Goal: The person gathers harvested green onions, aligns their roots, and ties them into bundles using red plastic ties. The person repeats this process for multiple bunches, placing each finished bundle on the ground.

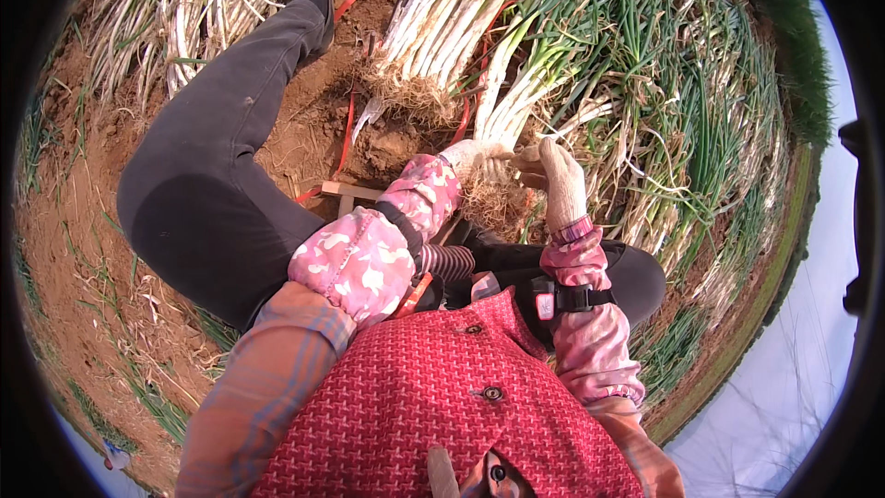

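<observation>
My left hand [473, 155], in a pale knitted glove, is closed around the lower white stalks of a small bunch of green onions [508, 114]. The bunch's tangled brown roots [491, 204] hang below that hand, towards my lap. Close by on the right is my right hand [563, 180], gloved alike, its fingers bent towards the bunch beside the left hand. Whether those fingers pinch a stalk or root is hard to make out. Beyond my left hand, a larger bunch of green onions [442, 28] lies with its roots towards me.
Red strapping [346, 131] runs over the brown soil [297, 117] and under the large bunch. Loose green onions [691, 104] cover the ground at right, more onions [200, 0] at upper left. A wooden frame piece [352, 191] is beside my left forearm. My bent leg [207, 124] flanks the left.
</observation>
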`<state>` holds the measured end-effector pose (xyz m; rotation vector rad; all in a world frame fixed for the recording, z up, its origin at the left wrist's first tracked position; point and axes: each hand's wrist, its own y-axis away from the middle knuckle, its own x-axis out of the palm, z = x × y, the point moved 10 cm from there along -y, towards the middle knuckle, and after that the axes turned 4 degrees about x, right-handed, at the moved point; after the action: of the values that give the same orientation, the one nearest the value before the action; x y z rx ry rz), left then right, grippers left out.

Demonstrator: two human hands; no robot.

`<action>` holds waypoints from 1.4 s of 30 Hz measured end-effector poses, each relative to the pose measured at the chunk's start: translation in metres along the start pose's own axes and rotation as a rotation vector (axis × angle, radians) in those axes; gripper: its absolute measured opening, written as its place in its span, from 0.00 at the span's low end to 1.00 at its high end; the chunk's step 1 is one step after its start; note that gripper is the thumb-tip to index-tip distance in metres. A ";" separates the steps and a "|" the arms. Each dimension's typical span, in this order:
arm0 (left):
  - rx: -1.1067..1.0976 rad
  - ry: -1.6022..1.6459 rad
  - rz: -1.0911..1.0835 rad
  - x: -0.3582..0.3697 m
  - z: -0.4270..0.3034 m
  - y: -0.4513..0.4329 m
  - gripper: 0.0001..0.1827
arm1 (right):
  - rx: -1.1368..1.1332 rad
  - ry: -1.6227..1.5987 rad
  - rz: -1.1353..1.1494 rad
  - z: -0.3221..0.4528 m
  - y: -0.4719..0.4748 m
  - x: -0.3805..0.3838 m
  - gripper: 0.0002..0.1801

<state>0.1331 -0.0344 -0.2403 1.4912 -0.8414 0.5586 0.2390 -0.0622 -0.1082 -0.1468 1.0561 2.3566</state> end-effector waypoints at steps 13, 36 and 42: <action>-0.023 -0.631 -0.145 0.016 -0.011 0.097 0.18 | 0.247 0.419 0.260 -0.014 -0.185 0.078 0.23; 0.543 -0.462 0.016 0.046 -0.261 0.082 0.32 | -0.486 -0.010 -0.515 0.353 -0.220 0.019 0.39; 0.608 -0.156 -0.482 -0.112 -0.224 0.027 0.23 | -0.449 0.906 -0.424 0.233 -0.335 0.191 0.62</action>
<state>0.0749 0.2067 -0.2852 2.2330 -0.4041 0.3460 0.2814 0.3700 -0.2286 -1.5450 0.7014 2.0723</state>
